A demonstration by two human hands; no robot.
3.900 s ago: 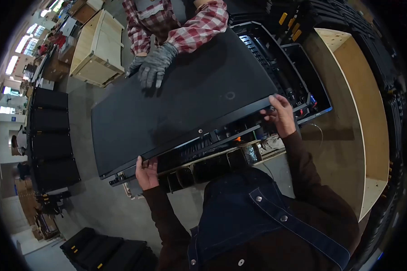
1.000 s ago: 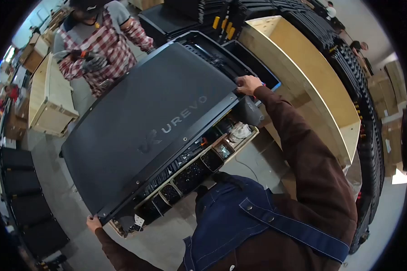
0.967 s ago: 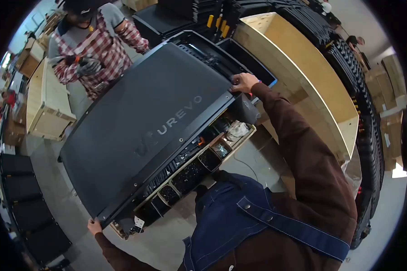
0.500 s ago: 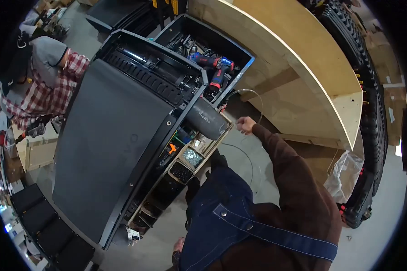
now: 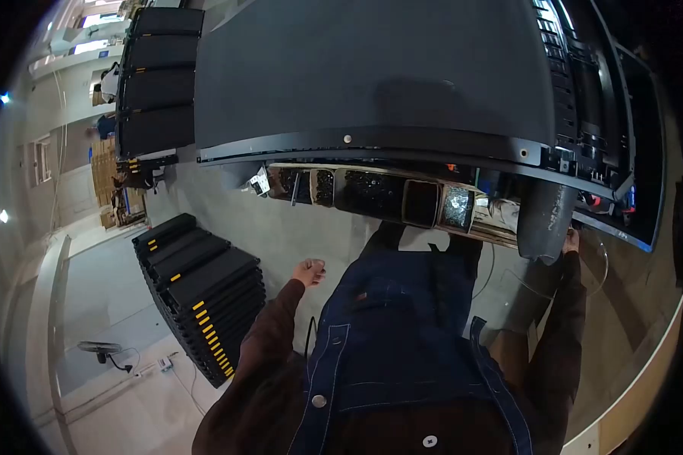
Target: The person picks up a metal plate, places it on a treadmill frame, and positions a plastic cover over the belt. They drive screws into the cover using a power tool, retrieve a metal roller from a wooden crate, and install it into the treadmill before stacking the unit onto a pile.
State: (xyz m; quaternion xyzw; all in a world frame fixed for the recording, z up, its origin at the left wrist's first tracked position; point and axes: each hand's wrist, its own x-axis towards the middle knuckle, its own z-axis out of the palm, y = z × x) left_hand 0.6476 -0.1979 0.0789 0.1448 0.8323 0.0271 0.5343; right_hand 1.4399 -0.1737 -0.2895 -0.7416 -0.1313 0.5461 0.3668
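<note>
My left hand (image 5: 309, 273) hangs over the floor at the left of my apron, its fingers curled with nothing visible in them. At the right, my right hand (image 5: 572, 241) is beside the dark grey cylinder (image 5: 546, 220), close to a thin clear tube (image 5: 605, 265). Its fingers are mostly hidden, so any hold is unclear. Under the edge of the large black panel (image 5: 372, 76) runs a row of small bins, one with shiny silver parts (image 5: 457, 206) and another with dark parts (image 5: 368, 189).
Stacked black panels with yellow marks (image 5: 197, 288) stand on the floor at the left. More black panels (image 5: 159, 83) are at the upper left. A wooden panel edge (image 5: 645, 371) is at the lower right. A fan (image 5: 99, 349) shows at the far left.
The view has swung left, bringing the panel stack and my left hand into fuller sight. My right hand is now partly hidden beside the cylinder. The co-worker in the checked shirt is out of sight.
</note>
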